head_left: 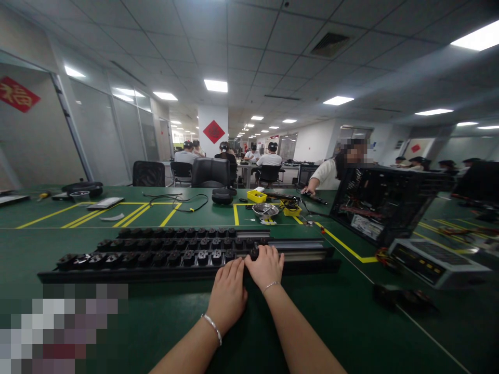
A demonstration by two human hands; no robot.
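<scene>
Long black rails (307,266) lie side by side across the green table in front of me, carrying rows of round black socket modules (202,257). My left hand (229,291) grips the front rail near its middle, fingers together over the front edge. Right beside it, my right hand (267,266) is closed on a black socket module (254,253) at the right end of the nearest row, and its fingers partly hide the module. To the right of that hand, the rails show a bare metallic channel.
An opened computer case (385,202) and a power supply unit (440,262) stand at the right. Farther back are a metal bowl (265,210), a yellow tray (256,196) and a black cable (175,200). A co-worker's hand (311,188) reaches onto the table's far side.
</scene>
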